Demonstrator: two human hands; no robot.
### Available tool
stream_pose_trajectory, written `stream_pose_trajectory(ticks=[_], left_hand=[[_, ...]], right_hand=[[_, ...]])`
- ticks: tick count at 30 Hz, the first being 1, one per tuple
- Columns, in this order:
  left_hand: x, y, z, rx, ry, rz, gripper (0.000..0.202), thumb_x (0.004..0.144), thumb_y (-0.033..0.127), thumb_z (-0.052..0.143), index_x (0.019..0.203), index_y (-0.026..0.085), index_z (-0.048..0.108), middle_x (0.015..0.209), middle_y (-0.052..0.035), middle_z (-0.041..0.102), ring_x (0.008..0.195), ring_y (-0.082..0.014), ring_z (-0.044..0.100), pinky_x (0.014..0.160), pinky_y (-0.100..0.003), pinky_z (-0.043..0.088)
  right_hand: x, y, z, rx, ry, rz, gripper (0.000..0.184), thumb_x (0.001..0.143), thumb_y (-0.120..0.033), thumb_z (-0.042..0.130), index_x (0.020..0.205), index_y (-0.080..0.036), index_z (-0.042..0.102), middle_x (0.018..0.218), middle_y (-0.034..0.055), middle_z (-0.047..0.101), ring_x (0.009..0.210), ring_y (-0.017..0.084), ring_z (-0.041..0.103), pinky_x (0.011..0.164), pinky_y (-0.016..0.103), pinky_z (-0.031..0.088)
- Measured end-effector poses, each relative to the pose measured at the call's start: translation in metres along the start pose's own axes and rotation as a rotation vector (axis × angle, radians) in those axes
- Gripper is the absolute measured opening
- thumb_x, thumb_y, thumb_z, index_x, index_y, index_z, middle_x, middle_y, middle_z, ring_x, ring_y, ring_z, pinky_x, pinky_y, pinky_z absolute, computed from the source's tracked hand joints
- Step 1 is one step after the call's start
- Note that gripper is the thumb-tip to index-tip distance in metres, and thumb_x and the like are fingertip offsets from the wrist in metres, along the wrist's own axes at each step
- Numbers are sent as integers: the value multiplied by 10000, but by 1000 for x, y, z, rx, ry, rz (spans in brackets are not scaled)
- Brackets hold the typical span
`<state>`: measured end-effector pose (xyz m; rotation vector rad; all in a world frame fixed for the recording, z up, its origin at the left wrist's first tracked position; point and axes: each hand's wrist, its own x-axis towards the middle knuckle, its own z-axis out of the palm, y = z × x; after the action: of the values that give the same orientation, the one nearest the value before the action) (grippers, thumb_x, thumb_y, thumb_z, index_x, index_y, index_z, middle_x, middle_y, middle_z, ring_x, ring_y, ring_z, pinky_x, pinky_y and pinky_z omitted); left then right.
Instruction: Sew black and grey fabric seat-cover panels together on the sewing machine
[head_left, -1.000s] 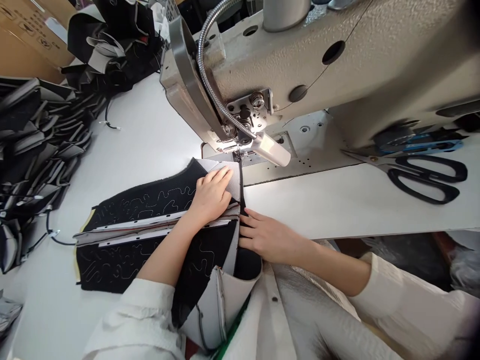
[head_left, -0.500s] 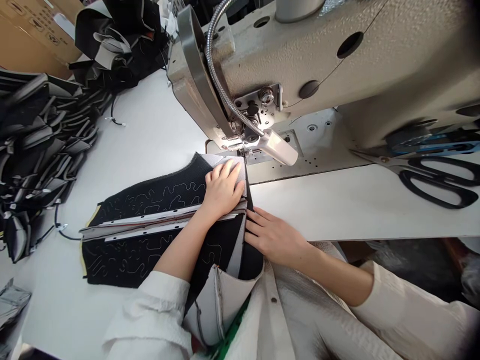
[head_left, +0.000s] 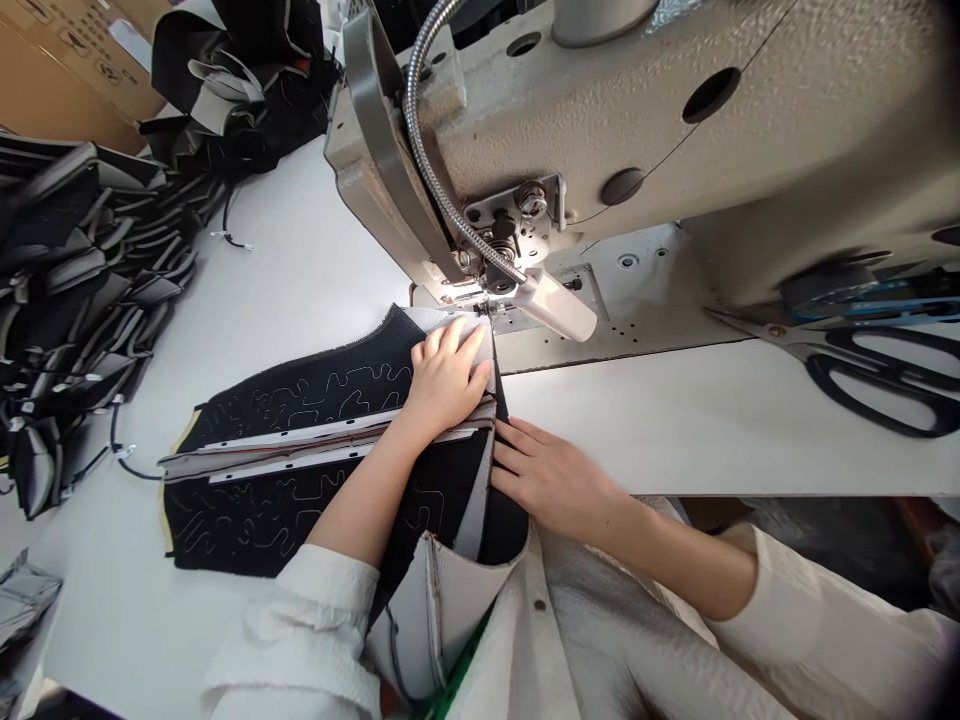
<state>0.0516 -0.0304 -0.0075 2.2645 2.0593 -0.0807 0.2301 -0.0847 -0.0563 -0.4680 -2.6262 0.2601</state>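
A black fabric panel (head_left: 262,520) with wavy light stitching and white strips along its central seam lies on the table. Pressed flat on its grey mesh corner is my left hand (head_left: 448,378), fingers spread a little, just in front of the needle area. My right hand (head_left: 551,475) rests with outstretched fingers at the panel's right edge, over the black fabric below the seam. The sewing machine (head_left: 585,120) stands beyond, its small white lamp (head_left: 556,303) shining on the presser foot. The panel's grey-backed end (head_left: 457,580) curls up toward my lap.
Large black-handled scissors (head_left: 877,375) lie at the right by the machine bed. Heaped black and grey fabric pieces (head_left: 90,260) cover the left side of the white table (head_left: 292,240). A cardboard box (head_left: 67,80) stands at the far left.
The view has shifted slightly, so the machine and scissors appear a little displaced. Both hands and the panel stay almost where they were.
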Motion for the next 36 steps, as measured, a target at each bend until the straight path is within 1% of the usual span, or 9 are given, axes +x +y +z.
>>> stream_pose_trajectory(ticks=[5, 13, 16, 19, 21, 23, 27, 32, 36], left_hand=[[4, 3, 1, -8, 28, -14, 499, 917, 377, 344, 1388, 232, 425, 1475, -97, 353, 1295, -317, 337, 1032, -495, 323], [4, 3, 4, -17, 38, -13, 503, 921, 385, 361, 1391, 217, 424, 1485, -123, 327, 1331, -322, 305, 1053, -498, 312], [-2, 1, 5, -13, 37, -2, 510, 932, 403, 356, 1404, 216, 411, 1488, -144, 310, 1337, -335, 288, 1050, -510, 313], [-18, -6, 4, -3, 68, 45, 482, 935, 424, 372, 1351, 209, 486, 1458, -151, 339, 1279, -339, 341, 1026, -506, 339], [-33, -14, 0, -18, 81, 100, 456, 928, 428, 411, 1296, 195, 544, 1357, -145, 440, 1164, -307, 430, 990, -479, 378], [-48, -23, -3, -70, 73, 148, 414, 922, 397, 447, 1252, 187, 583, 1172, -120, 540, 1016, -249, 496, 937, -432, 422], [-61, -31, -5, -238, 32, 150, 322, 911, 296, 492, 1185, 206, 635, 905, -51, 564, 856, -176, 529, 835, -332, 461], [-49, -22, 7, -215, 161, 140, 277, 922, 278, 477, 1100, 239, 686, 864, -44, 580, 829, -170, 503, 798, -311, 447], [-32, -17, 10, -180, 184, 158, 263, 926, 303, 478, 1037, 267, 714, 862, -39, 582, 813, -163, 493, 770, -295, 434]], right_hand=[[-2, 3, -6, -16, -23, 0, 216, 860, -97, 517, 1009, -164, 658, 1188, 75, 610, 1239, 269, 464, 1057, 412, 389], [-8, 1, -12, 92, -215, -26, 438, 720, -257, 683, 1127, -119, 600, 1349, 199, 467, 1333, 323, 338, 1128, 510, 222], [-9, -2, -14, 124, -223, -37, 453, 726, -311, 693, 1135, -141, 595, 1334, 205, 472, 1328, 325, 342, 1122, 545, 193], [-10, -6, -15, 156, -224, -57, 452, 739, -332, 688, 1143, -158, 585, 1322, 190, 478, 1332, 314, 331, 1121, 558, 176], [-11, -8, -15, 180, -217, -70, 415, 775, -340, 652, 1143, -164, 579, 1300, 174, 492, 1327, 300, 335, 1123, 560, 167], [-12, -11, -14, 202, -211, -85, 370, 810, -345, 610, 1138, -176, 580, 1256, 153, 519, 1303, 286, 362, 1121, 573, 161], [-12, -14, -10, 198, -213, -114, 323, 798, -321, 625, 1097, -199, 606, 1227, 136, 535, 1274, 282, 385, 1112, 605, 161], [-11, -11, -4, 152, -192, -76, 267, 788, -166, 591, 1049, -196, 638, 1198, 122, 557, 1283, 266, 378, 1136, 554, 173], [-3, 1, -12, 246, -206, -61, 282, 782, -248, 618, 1061, -218, 647, 1181, 101, 567, 1276, 262, 378, 1143, 537, 152]])
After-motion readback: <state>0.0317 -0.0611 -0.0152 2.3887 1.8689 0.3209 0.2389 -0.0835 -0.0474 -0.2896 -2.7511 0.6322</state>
